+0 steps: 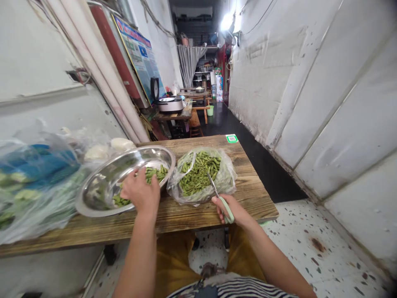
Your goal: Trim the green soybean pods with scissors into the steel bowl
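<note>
Fingers of the left hand (141, 192) curl down over green pods lying in the wide, shallow steel basin (93, 198), grasping or setting them down; I cannot tell which. Fingers of the right hand (231, 211) are clenched round the pale green handles of metal scissors (217, 194), blades pointing into the clear plastic bag of untrimmed green pods (200, 171), just beside the basin on the wooden plank tabletop (248, 194). Judged step: trimmed pods going into the basin; next calls for picking 1 pod from the bag. Hidden: the left fingertips, the scissor blades' tips, blurred bagged produce (34, 182) far left
</note>
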Demonstrator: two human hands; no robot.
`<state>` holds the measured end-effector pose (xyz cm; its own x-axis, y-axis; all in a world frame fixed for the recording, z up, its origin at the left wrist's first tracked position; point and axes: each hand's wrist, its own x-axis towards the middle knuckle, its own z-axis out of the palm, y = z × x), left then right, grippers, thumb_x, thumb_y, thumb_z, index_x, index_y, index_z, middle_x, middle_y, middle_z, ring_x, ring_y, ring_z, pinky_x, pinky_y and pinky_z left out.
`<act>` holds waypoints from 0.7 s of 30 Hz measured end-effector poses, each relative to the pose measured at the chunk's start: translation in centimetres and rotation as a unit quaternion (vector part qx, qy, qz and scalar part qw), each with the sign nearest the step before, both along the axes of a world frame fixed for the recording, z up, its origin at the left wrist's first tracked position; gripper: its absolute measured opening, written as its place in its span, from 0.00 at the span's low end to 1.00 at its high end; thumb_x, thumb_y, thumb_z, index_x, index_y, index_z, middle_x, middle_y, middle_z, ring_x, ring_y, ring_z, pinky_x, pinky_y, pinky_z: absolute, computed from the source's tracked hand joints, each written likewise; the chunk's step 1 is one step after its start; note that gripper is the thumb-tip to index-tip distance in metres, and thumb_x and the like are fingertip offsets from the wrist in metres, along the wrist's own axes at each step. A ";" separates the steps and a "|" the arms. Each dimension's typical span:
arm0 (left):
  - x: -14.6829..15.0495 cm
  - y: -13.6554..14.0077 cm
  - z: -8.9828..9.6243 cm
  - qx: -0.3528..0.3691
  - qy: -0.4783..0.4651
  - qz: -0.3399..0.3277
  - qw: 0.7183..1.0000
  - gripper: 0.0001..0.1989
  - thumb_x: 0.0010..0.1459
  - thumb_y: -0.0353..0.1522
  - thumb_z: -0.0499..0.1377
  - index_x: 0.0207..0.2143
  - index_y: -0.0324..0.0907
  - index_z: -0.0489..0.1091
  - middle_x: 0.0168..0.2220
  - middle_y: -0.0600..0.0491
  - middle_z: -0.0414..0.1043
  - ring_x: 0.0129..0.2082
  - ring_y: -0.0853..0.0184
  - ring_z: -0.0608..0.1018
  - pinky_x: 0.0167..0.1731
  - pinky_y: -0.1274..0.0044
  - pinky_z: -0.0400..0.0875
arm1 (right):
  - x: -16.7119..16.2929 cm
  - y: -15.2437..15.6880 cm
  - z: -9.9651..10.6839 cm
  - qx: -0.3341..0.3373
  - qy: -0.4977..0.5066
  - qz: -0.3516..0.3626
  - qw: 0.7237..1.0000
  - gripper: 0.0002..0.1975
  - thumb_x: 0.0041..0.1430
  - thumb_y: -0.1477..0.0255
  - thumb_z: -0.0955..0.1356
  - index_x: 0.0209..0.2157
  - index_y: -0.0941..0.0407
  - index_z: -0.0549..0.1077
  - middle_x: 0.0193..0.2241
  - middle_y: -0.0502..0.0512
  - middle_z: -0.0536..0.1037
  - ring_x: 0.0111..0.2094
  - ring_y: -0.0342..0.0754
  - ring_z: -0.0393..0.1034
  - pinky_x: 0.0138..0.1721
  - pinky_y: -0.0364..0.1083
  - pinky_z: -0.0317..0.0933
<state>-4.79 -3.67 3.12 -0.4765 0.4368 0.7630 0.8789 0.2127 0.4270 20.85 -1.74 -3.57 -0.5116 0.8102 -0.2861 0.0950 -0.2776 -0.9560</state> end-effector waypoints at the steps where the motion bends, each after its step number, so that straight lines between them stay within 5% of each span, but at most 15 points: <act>1: 0.0 0.1 0.0 0.011 0.002 0.005 1.000 0.17 0.55 0.35 0.56 0.44 0.37 0.73 0.48 0.39 0.70 0.50 0.50 0.70 0.50 0.60 0.59 | -0.1 -0.1 0.0 0.000 0.000 0.002 1.000 0.26 0.48 0.45 0.66 0.27 0.55 0.62 0.14 0.41 0.63 0.12 0.38 0.58 0.12 0.38 0.56; 4: 1.2 0.6 -1.0 -0.062 0.022 -0.181 0.981 0.13 0.58 0.33 0.53 0.42 0.41 0.74 0.43 0.45 0.75 0.46 0.58 0.73 0.50 0.68 0.62 | -0.4 -0.2 0.1 0.003 -0.004 0.004 1.000 0.26 0.49 0.45 0.65 0.26 0.55 0.61 0.15 0.41 0.63 0.12 0.38 0.59 0.12 0.38 0.56; 7: 2.9 1.5 -2.5 -0.275 0.039 -0.353 0.893 0.13 0.57 0.28 0.52 0.37 0.43 0.76 0.39 0.48 0.77 0.41 0.63 0.76 0.46 0.73 0.66 | -0.5 -0.4 0.2 0.006 -0.009 0.004 1.000 0.26 0.49 0.45 0.65 0.26 0.56 0.61 0.15 0.41 0.64 0.12 0.37 0.59 0.11 0.37 0.56; 9: 3.5 2.1 -3.1 -0.360 0.043 -0.327 0.872 0.12 0.55 0.26 0.53 0.34 0.41 0.76 0.37 0.46 0.77 0.40 0.61 0.76 0.44 0.73 0.67 | -0.4 -0.5 0.3 0.007 -0.011 0.004 1.000 0.25 0.50 0.46 0.65 0.27 0.56 0.62 0.15 0.41 0.64 0.12 0.37 0.59 0.11 0.37 0.55; 12: 3.7 2.6 -3.3 -0.390 0.042 -0.265 0.881 0.08 0.52 0.27 0.56 0.29 0.40 0.76 0.35 0.44 0.77 0.39 0.58 0.76 0.42 0.71 0.67 | -0.3 -0.6 0.4 0.007 -0.011 0.005 1.000 0.25 0.51 0.47 0.65 0.28 0.56 0.62 0.15 0.41 0.64 0.12 0.37 0.59 0.11 0.37 0.56; 21: 4.2 2.3 -3.2 -0.248 -0.205 -0.343 0.882 0.13 0.53 0.38 0.57 0.35 0.40 0.76 0.34 0.49 0.79 0.34 0.61 0.78 0.38 0.72 0.69 | -0.3 -0.7 0.4 0.012 -0.012 0.046 0.999 0.23 0.52 0.48 0.65 0.28 0.56 0.62 0.16 0.41 0.64 0.12 0.36 0.59 0.11 0.36 0.56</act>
